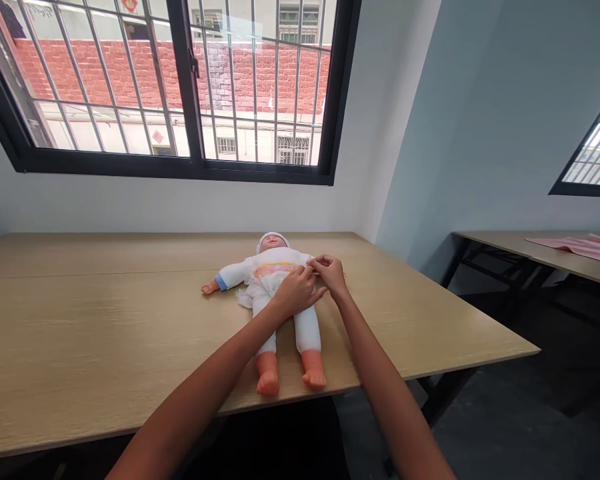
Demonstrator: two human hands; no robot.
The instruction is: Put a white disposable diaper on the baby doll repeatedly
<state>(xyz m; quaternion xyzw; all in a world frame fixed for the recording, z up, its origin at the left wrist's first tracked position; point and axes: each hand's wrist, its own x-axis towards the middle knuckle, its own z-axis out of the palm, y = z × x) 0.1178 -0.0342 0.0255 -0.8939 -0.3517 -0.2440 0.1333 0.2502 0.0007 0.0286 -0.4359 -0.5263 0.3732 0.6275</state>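
A baby doll (307, 333) in white clothes and a white cap lies on its back on the wooden table, feet toward me. Around its hips is a white diaper (267, 272) with a coloured band across the front; its ruffled edge sticks out at the left. My left hand (296, 291) lies over the diaper's right part, fingertips closed at its edge and thumb apart. Touching those fingertips, my right hand (331, 272) pinches at the same side edge. The small part between the fingers is mostly hidden. The doll's right-side arm is largely behind my hands.
The wooden table (105, 333) reaches the wall under a barred window (195, 87). Its front edge runs just below the doll's feet. At the right stands a second table (510, 245) with a pink striped cloth (580, 247) on it.
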